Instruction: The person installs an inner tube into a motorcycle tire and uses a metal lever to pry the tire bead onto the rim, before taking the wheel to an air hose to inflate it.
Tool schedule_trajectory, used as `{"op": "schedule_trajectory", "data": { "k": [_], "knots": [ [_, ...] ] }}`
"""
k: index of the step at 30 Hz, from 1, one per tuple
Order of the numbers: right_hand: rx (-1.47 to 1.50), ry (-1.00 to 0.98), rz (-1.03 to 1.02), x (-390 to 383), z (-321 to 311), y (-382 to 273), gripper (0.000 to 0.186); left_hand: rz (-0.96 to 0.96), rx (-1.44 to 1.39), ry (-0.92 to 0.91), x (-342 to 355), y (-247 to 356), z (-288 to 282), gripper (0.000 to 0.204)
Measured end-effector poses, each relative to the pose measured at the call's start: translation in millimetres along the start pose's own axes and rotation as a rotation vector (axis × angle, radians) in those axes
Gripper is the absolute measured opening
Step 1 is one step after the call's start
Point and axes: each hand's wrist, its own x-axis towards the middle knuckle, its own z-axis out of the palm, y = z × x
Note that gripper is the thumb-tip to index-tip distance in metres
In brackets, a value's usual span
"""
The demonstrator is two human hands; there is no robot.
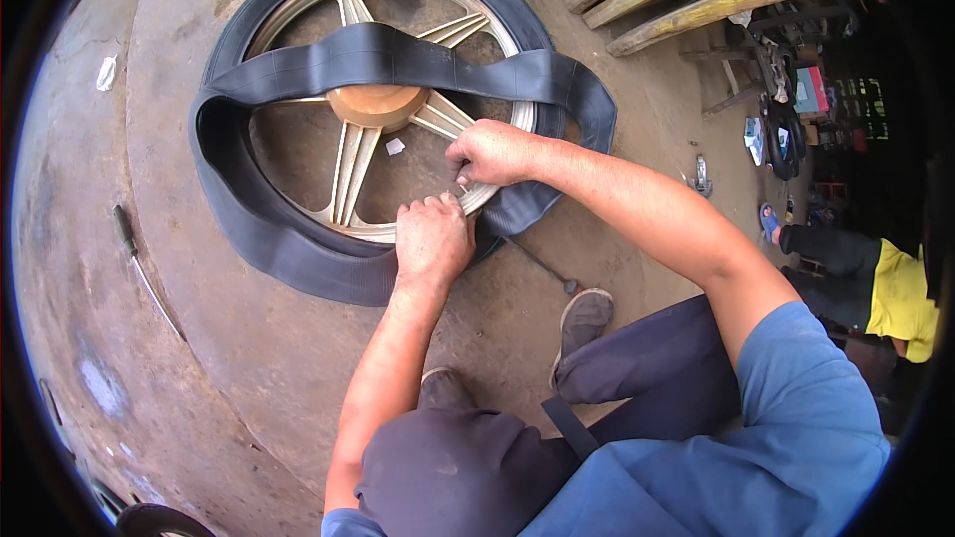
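A spoked wheel [353, 169] with a pale metal rim and a black tyre [239, 30] lies flat on the floor. A deflated black inner tube [418, 60] drapes across its upper half and bulges out around the left and lower sides. My left hand [435, 236] is closed over the near edge of the wheel, fingers curled onto the rim. Just right of it, my right hand [489, 154] is closed in a pinch at the inner side of the rim. What its fingertips hold is small and mostly hidden; a bit of thin metal shows beneath them.
A thin rod [542, 264] sticks out near my shoe. On the left lies a long metal tool [147, 273] with a dark handle. Wooden benches [736, 0] stand at the upper right. A person in a yellow shirt [900, 303] is at the far right, beside cluttered goods.
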Motion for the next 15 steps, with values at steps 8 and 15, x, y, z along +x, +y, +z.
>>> {"op": "schedule_trajectory", "data": {
  "k": [8,15],
  "knots": [
    [-0.001,-0.111,-0.030,4,-5,2,0.021,0.010,0.005,0.018,-3,-1,5,0.031],
    [0.110,-0.283,0.125,10,-16,-1,0.019,0.024,0.012,0.043,-3,-1,7,0.032]
  ]
}}
